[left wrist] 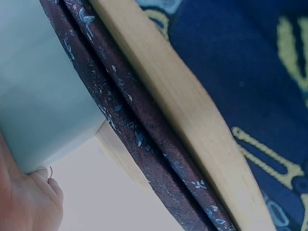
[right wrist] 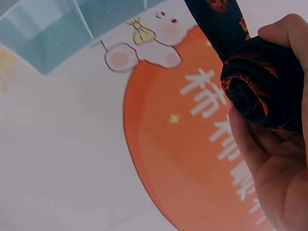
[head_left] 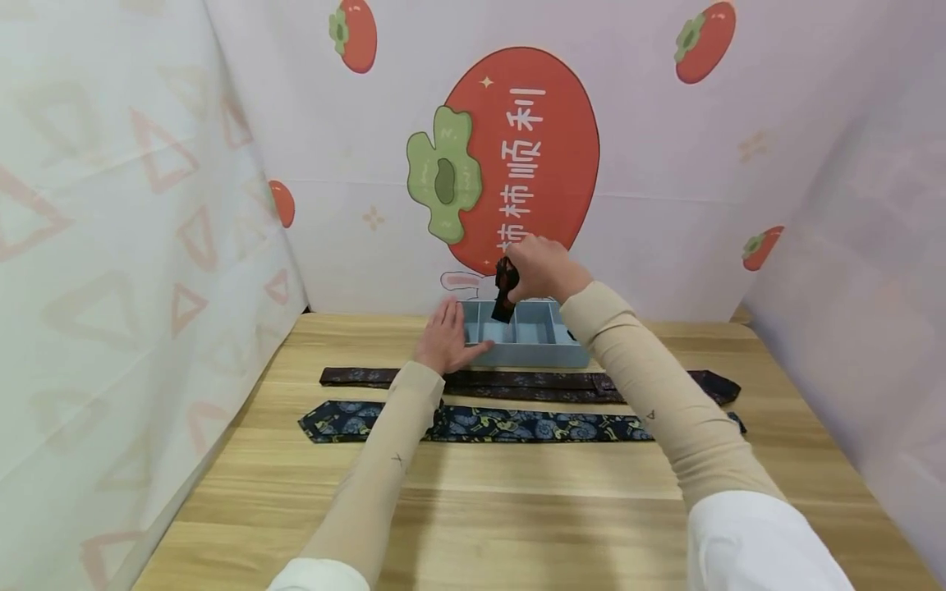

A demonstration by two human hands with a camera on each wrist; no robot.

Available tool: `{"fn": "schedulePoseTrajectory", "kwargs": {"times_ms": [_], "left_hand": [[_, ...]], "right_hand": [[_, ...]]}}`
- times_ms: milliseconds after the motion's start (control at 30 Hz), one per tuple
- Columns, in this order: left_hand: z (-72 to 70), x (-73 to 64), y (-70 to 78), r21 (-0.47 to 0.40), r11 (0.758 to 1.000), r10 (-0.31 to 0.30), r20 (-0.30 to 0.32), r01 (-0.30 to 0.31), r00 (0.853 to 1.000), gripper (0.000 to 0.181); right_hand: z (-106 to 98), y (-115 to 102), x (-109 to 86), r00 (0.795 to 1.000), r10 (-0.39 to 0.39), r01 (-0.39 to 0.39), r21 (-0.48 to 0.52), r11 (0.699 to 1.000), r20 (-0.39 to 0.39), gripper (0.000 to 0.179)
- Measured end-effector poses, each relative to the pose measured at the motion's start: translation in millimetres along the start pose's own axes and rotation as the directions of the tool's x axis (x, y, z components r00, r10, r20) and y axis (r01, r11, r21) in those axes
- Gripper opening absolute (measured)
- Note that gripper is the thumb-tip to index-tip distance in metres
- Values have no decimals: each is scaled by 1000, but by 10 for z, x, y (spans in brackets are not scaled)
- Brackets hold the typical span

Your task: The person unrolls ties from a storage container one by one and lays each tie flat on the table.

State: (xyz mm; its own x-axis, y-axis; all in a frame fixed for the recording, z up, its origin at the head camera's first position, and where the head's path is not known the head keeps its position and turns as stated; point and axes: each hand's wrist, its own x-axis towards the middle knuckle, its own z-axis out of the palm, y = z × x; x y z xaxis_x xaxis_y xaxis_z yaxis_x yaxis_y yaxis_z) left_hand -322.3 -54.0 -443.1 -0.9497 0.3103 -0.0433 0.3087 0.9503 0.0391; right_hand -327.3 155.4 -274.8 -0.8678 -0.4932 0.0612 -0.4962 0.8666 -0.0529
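My right hand [head_left: 545, 267] grips a rolled necktie [right wrist: 262, 89], dark with orange figures, above a light blue divided box [head_left: 525, 355]. A loose end of this tie hangs below the roll. My left hand [head_left: 441, 338] rests against the box's left end, its fingers straight and its thumb along the front wall. Just in front of the box lies a dark maroon necktie [head_left: 532, 380] with small pale flowers, folded lengthwise in two strips. Nearer to me stretches a navy necktie [head_left: 532, 424] with yellow and blue figures. My forearms cross over parts of both ties.
The box has several compartments; a small dark bit shows at its right end, partly behind my right arm. Behind it hangs a white curtain [head_left: 650, 238] printed with persimmons, and more cloth closes both sides. The wooden table [head_left: 517, 517] extends toward me.
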Motion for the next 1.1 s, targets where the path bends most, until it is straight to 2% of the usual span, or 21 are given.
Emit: {"fn": "schedulePoseTrajectory", "kwargs": {"times_ms": [300, 533, 633, 733, 800, 867, 1033, 1100], "left_hand": [[-5, 8, 10, 36, 999, 4, 4, -5, 1000, 113], [-42, -6, 16, 35, 999, 20, 5, -20, 1000, 113], [-30, 15, 5, 22, 999, 29, -5, -29, 1000, 113], [-24, 34, -12, 5, 999, 33, -9, -33, 999, 114], [-21, 42, -22, 2, 999, 32, -6, -32, 999, 115], [-29, 41, -22, 3, 1000, 31, 0, -31, 1000, 115], [-26, 41, -10, 0, 1000, 25, 19, -25, 1000, 112], [-32, 39, -12, -5, 1000, 25, 22, -25, 999, 111]], "right_hand": [[-518, -120, -342, 1000, 3, -3, -21, 1000, 19, 51], [-708, -298, -693, 997, 38, -38, -10, 999, 66, 51], [-725, -369, -853, 996, 49, -51, 33, 998, 74, 46], [-702, -435, -1010, 997, 40, -45, 89, 995, 62, 55], [-664, -476, -1106, 998, 33, -39, 98, 994, 59, 64], [-610, -516, -1200, 998, 29, -36, 102, 994, 62, 66], [-417, -569, -1434, 993, 66, -79, 131, 988, 101, 39], [-330, -581, -1524, 992, 74, -91, 158, 983, 106, 36]]}}
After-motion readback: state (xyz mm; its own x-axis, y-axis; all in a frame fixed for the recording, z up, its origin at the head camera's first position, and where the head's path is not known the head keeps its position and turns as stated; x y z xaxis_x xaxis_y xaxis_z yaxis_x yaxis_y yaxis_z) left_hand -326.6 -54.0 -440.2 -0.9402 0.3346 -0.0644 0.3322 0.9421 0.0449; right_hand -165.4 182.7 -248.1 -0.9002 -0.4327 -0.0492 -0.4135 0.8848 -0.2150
